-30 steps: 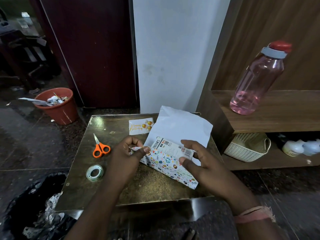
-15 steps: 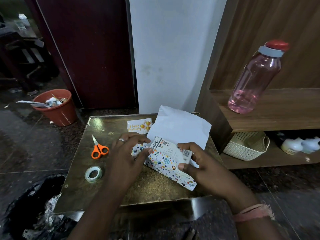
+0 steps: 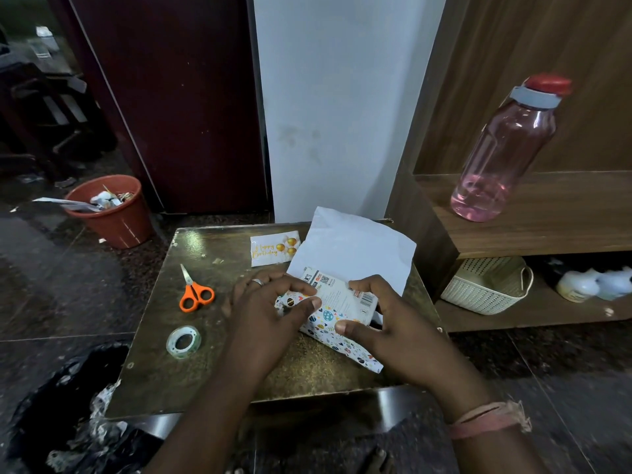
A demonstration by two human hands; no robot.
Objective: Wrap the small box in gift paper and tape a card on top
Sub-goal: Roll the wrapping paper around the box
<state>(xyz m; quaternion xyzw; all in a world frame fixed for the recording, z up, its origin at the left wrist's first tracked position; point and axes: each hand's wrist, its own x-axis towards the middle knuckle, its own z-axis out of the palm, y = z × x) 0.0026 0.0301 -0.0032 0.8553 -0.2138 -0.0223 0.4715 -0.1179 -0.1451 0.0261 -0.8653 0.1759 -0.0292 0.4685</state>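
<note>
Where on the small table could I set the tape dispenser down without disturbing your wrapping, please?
The near-left corner of the table, in front of the tape roll, is bare, as is the far-left strip between the scissors and the birthday card. The right half is crowded by both hands, the box and the gift paper.

Left of the box [image 3: 338, 295], the scissors [image 3: 195, 293] and tape roll [image 3: 183, 342] block the table [image 3: 154, 378]; bare table lies nearer the person; the card [image 3: 270, 249] sits beyond.
</note>
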